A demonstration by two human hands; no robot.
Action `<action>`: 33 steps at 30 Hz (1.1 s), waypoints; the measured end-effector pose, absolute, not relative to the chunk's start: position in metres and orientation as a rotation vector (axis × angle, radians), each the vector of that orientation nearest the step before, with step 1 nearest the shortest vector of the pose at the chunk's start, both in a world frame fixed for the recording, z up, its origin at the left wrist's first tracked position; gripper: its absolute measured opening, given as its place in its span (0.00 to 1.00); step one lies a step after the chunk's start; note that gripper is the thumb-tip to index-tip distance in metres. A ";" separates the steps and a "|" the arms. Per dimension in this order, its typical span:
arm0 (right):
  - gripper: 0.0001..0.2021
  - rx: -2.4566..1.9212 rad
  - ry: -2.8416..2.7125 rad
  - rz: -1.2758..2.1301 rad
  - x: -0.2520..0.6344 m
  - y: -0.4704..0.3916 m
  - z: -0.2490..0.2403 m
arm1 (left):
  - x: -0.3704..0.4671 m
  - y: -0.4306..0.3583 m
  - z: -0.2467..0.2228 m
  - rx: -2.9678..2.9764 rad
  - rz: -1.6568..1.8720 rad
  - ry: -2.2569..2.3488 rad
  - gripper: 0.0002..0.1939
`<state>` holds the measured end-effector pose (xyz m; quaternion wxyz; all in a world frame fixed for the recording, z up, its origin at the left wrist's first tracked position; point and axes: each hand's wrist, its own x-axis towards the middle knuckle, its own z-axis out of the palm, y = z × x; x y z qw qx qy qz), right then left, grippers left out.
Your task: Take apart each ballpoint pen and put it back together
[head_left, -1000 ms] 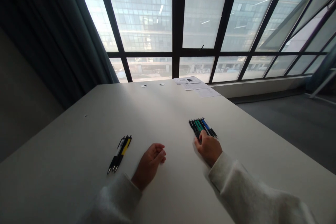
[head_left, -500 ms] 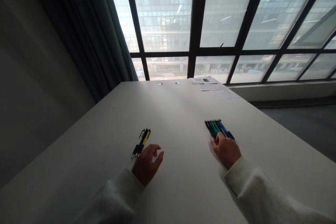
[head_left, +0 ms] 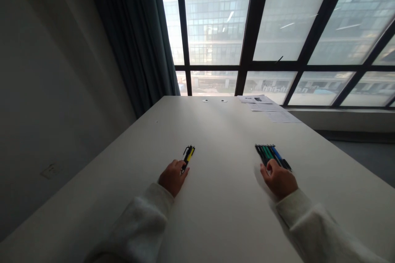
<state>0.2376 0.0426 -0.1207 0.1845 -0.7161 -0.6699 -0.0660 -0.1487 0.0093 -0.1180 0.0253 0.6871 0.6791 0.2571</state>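
Note:
A small bunch of pens (head_left: 189,154), with black, white and yellow parts, lies on the white table (head_left: 222,197) left of centre. My left hand (head_left: 173,177) is closed around its lower ends, thumb on the right side and fingers on the left. Farther right, several pens (head_left: 268,153) lie side by side in a slanted row, black, green and blue. My right hand (head_left: 280,180) rests at the near end of that row, fingers curled over the lower ends and thumb by the left edge. The curled fingers hide the pens' lower tips.
Printed paper sheets (head_left: 262,107) lie at the far right corner of the table. Two small white round pieces (head_left: 224,100) sit near the far edge. A dark curtain (head_left: 132,41) hangs at left, beside a large window (head_left: 216,20) with black frames.
My left hand has gone from beside the left pens to a hold on their lower ends. The right hand stays at the row. The view has swung a little to the left.

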 end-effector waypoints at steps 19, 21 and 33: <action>0.16 -1.554 -2.125 -0.057 0.222 0.005 -0.119 | -0.152 -0.021 -0.106 2.156 0.720 2.183 0.11; 0.16 -1.515 -2.136 -0.049 0.221 0.002 -0.120 | -0.152 -0.020 -0.106 2.149 0.710 2.189 0.11; 0.17 -1.289 -2.077 -0.046 0.227 0.010 -0.123 | -0.149 -0.016 -0.104 2.078 0.736 2.192 0.12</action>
